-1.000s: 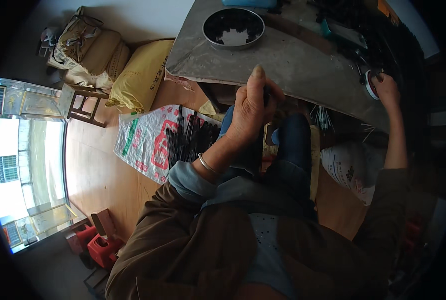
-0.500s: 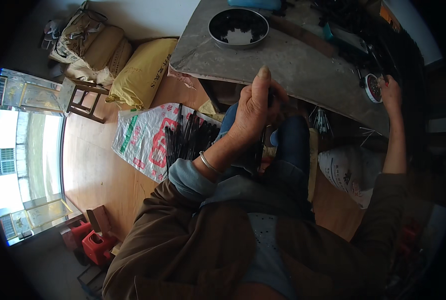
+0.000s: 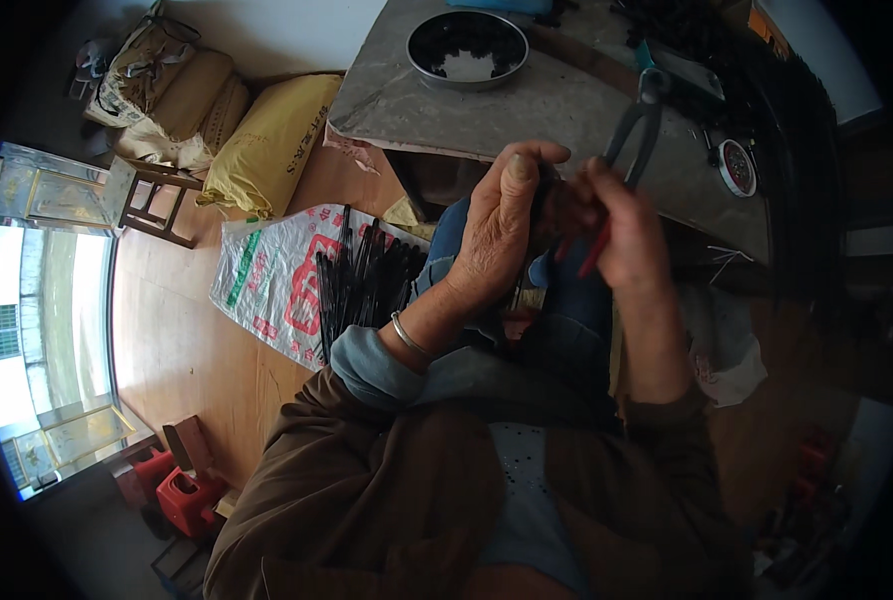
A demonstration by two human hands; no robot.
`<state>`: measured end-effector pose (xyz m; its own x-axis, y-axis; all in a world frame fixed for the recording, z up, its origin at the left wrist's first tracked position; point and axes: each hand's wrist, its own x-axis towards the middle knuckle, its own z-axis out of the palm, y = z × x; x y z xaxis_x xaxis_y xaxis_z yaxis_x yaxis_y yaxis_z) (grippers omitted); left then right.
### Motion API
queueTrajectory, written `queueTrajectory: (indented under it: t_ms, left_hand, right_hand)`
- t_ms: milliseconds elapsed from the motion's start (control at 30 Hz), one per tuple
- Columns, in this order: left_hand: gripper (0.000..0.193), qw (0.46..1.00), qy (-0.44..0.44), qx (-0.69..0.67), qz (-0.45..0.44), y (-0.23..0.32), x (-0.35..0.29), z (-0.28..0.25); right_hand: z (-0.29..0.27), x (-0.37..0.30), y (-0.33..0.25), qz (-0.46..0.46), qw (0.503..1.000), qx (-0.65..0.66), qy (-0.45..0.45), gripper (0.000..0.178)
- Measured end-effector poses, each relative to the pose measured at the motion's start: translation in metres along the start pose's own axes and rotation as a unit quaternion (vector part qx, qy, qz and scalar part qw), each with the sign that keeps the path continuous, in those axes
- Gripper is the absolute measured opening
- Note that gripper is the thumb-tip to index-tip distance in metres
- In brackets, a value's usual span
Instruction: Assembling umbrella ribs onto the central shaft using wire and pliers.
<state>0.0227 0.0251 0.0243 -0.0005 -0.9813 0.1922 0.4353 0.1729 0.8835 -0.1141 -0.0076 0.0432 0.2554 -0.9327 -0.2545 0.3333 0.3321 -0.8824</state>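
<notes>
In front of my lap my left hand (image 3: 494, 222) is closed, thumb up, around a dark rod-like piece that the fingers mostly hide. Close beside it, my right hand (image 3: 628, 228) grips a pair of pliers (image 3: 651, 92) with red handles. Their grey head points up and away, over the table edge. Motion blurs the right fingers, and whether they also pinch something small cannot be seen. To the left of my legs, a bundle of long black rods (image 3: 361, 280) lies on a white woven sack (image 3: 256, 285) with red and green print.
A grey table (image 3: 576, 110) stands ahead, bearing a round bowl (image 3: 466, 82) of small black parts and a small round tin (image 3: 736, 167). Black pieces heap at its far right. Yellow sack (image 3: 276, 140), wooden stool (image 3: 156, 205) and red containers (image 3: 188, 500) stand left.
My right hand has come from the small round tin at the table's right back to my left hand, with the pliers now showing in it. The left hand stays nearly in place.
</notes>
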Motion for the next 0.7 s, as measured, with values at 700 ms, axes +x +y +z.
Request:
queueTrajectory:
  t_ms: [700]
  left_hand:
    - [0.05,0.991,0.097,0.075,0.05,0.004,-0.019,-0.006]
  right_hand:
    - [0.047,0.016,0.026,-0.199,0.963,-0.154,0.092,0.021]
